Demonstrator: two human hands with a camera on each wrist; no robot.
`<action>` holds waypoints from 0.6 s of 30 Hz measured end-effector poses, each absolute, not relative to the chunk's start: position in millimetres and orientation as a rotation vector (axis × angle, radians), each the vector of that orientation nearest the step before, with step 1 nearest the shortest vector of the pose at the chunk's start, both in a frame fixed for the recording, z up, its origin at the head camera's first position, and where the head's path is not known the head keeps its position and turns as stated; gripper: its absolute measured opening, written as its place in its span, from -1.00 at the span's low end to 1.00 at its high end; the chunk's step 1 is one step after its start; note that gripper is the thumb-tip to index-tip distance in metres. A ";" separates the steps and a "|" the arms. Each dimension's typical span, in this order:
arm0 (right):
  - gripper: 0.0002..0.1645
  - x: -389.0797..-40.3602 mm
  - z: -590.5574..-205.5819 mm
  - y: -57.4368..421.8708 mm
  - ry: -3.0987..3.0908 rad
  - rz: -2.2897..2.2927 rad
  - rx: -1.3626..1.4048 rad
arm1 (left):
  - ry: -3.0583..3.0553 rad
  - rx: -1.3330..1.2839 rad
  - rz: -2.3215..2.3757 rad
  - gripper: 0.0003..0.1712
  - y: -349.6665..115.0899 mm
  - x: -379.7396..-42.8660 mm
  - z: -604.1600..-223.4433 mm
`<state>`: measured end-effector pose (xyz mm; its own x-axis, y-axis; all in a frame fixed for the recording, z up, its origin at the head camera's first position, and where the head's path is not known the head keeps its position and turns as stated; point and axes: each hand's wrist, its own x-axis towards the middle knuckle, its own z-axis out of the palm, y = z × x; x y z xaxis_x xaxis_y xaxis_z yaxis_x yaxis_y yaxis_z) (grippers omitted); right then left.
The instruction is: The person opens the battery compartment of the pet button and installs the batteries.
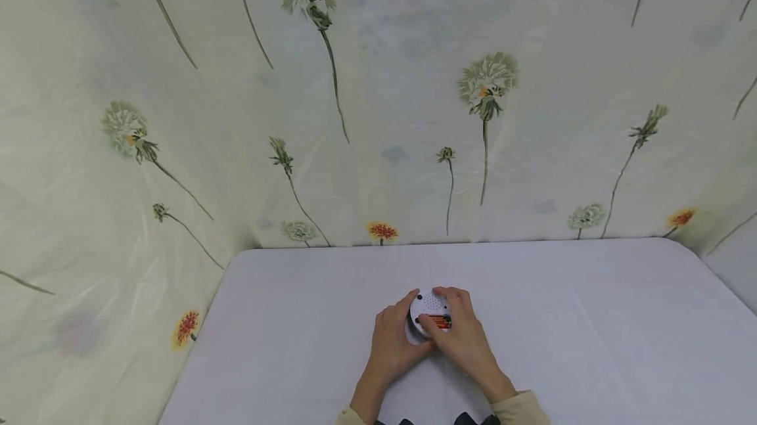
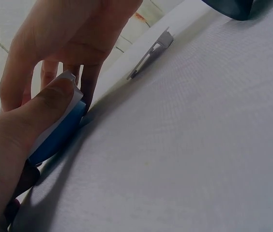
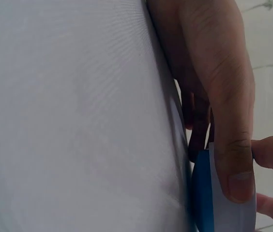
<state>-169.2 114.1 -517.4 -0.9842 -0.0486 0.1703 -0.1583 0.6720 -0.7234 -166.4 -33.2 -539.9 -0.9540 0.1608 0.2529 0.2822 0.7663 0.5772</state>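
A small round battery device (image 1: 428,302), white on top with a speaker grille of tiny holes and dark screw holes, is held between both hands near the table's middle. Its side shows blue in the left wrist view. A red and black battery (image 1: 440,321) lies in a recess of the white face. My left hand (image 1: 393,336) grips the left edge, its thumb along the near side. My right hand (image 1: 464,330) bends over the right side, its thumb on the face by the battery's end and its forefinger at the far rim.
A thin whitish piece (image 2: 151,50) with a small tab lies on the white tabletop (image 1: 296,320), shown in the left wrist view. Behind the table hangs a dandelion-print curtain (image 1: 402,116). Dark gear (image 1: 467,419) shows at the wrists.
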 end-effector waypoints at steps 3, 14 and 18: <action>-0.33 -168.6 -516.7 114.5 -2.751 1.163 0.169 | -2.771 -0.352 -0.945 0.01 -32.8 -166.5 -539.9; -0.30 -167.5 -513.4 118.7 -2.772 1.120 0.165 | -2.735 -0.376 -0.964 0.01 -31.3 -169.4 -543.1; -0.29 -168.2 -516.2 117.3 -2.762 1.147 0.178 | -2.702 -0.379 -0.977 0.01 -34.1 -169.4 -544.7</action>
<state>-168.2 117.3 -516.2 -0.9824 -0.0534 0.1788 -0.1643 0.7014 -0.6936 -169.4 -34.1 -544.7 -0.9368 0.1593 0.3114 0.3216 0.7422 0.5879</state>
